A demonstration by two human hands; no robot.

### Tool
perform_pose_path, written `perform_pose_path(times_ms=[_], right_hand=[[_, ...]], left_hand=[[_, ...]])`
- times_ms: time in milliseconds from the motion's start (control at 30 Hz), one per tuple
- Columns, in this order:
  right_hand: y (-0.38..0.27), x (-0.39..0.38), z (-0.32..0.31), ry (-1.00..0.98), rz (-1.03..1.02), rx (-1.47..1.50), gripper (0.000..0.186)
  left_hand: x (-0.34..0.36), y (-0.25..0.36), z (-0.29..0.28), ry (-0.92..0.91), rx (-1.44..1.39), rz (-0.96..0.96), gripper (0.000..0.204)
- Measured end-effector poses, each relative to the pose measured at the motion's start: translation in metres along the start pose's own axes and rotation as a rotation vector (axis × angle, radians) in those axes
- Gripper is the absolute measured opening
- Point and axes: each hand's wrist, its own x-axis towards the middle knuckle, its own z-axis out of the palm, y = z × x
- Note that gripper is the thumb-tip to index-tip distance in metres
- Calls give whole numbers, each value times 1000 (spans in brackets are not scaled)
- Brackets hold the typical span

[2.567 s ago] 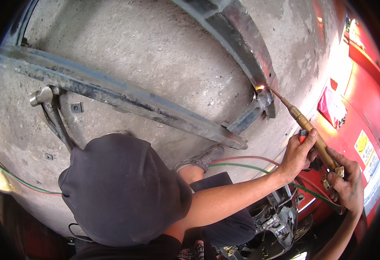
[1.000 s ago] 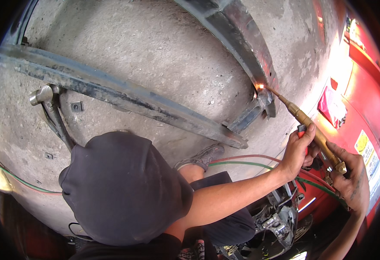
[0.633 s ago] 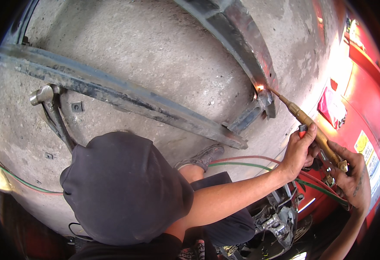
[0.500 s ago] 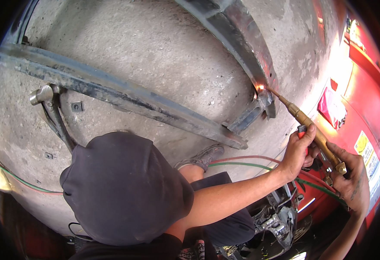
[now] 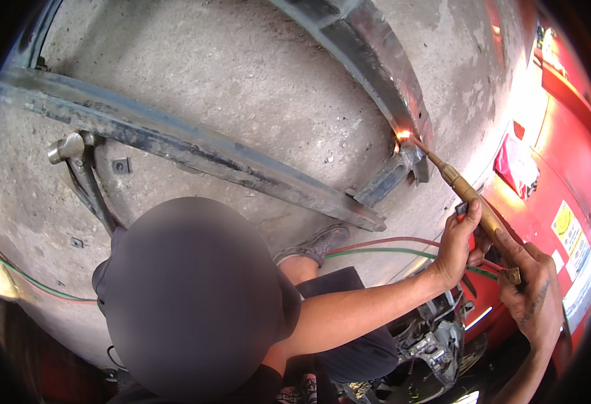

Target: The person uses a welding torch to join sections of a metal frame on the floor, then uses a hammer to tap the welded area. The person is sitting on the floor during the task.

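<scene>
A brass gas torch [image 5: 487, 215] slants across my front, its thin tip at the lower end of a bent steel channel [image 5: 369, 60]. The metal glows orange [image 5: 402, 137] there, with a small flame below. My right hand [image 5: 535, 286] is closed round the torch's rear end. My left hand [image 5: 458, 239] is closed farther forward, its fingers under the torch body; a slim red thing with a black tip [image 5: 462, 211], like a lighter, is held by its thumb. A short steel piece [image 5: 382, 183] adjoins the glowing end.
A long steel channel [image 5: 188, 138] lies across the concrete floor [image 5: 241, 54]. A hammer [image 5: 70, 148] rests at left. Red and green hoses [image 5: 390, 250] trail beneath my left arm. A red vehicle panel [image 5: 545, 182] stands at right. A large rounded dark shape [image 5: 194, 296] hides the lower left.
My right hand and the torch's rear end have shifted left and slightly down. The torch tip stays at the joint, where the orange glow is now wider and brighter.
</scene>
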Motion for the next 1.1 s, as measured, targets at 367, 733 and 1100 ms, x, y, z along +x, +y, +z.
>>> perform_pose_path(times_ms=[367, 733, 1100], right_hand=[[53, 12, 15, -73, 13, 661, 65], [72, 9, 46, -63, 22, 838, 63], [168, -9, 243, 132, 52, 1520, 76]], left_hand=[[-2, -3, 10, 132, 222, 10, 56], [5, -17, -8, 87, 330, -27, 53], [7, -48, -69, -72, 962, -365, 37]])
